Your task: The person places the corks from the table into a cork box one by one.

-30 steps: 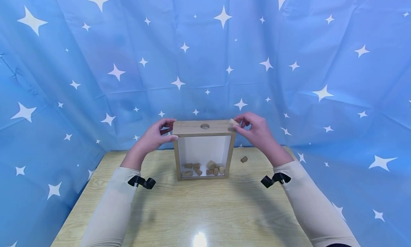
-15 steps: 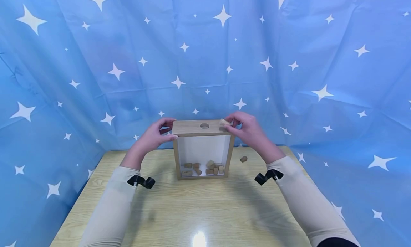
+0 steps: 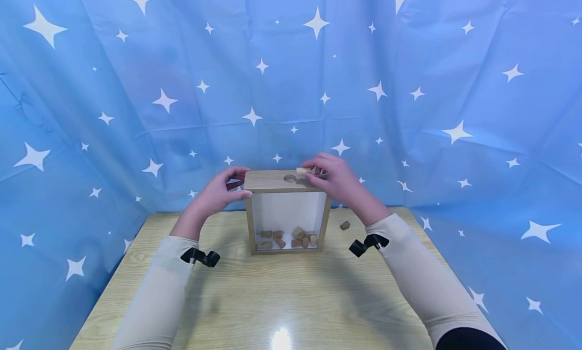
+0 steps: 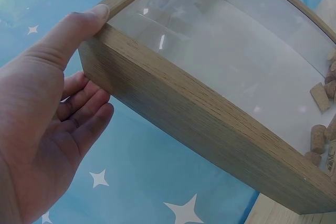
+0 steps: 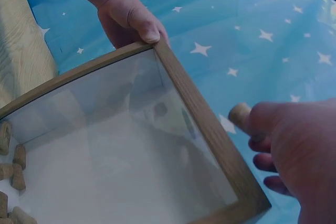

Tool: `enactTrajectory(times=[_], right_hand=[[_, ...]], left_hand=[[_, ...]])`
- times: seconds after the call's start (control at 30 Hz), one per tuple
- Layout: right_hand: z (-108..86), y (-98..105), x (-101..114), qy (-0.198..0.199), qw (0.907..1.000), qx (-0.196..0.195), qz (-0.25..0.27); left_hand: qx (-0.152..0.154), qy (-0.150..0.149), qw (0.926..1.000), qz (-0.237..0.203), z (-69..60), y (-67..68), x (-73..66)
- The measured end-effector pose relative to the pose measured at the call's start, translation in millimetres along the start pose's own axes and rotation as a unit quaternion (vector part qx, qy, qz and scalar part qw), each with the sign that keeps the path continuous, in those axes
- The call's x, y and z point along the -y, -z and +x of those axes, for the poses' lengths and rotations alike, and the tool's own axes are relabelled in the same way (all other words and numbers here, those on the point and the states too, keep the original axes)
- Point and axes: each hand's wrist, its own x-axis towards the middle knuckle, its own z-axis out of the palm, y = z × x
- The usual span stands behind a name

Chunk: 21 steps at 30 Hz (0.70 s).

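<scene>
A wooden shadow box [image 3: 268, 181] with a clear front stands upright on the table, a round hole [image 3: 290, 179] in its top. Several corks [image 3: 298, 234] lie at the bottom inside. My left hand [image 3: 217, 192] grips the box's top left corner, thumb on the front edge and fingers behind, as the left wrist view shows. Just above the top, to the right of the hole, my right hand [image 3: 334, 177] pinches a cork [image 3: 302, 171] between thumb and fingers. In the right wrist view that cork [image 5: 240, 115] sticks out past the thumb, apart from the frame.
One loose cork [image 3: 345, 225] lies on the wooden table [image 3: 273, 294] to the right of the box. A blue curtain [image 3: 291, 87] with white stars hangs close behind and beside the table.
My right hand has moved left along the box's top, carrying the cork from the right corner to near the hole. My left hand has kept its grip in place.
</scene>
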Motion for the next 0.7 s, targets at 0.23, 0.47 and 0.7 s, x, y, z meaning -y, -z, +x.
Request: enactTrajectory(times=[0.23, 0.47, 0.7], right_hand=[[9.4, -3, 5, -0.021, 0.9992, 0.031, -0.012], [14.9, -6, 10, -0.032, 0.9982, 0.048, -0.015], [17.3, -8, 13, -0.014, 0.9968, 0.075, -0.025]], left_hand=[[0.002, 0.0, 1.0, -0.001, -0.9, 0.3, -1.2], [0.001, 0.0, 1.0, 0.0, -1.2, -0.1, -2.1], [0.001, -0.001, 1.0, -0.001, -1.4, -0.6, -0.9]])
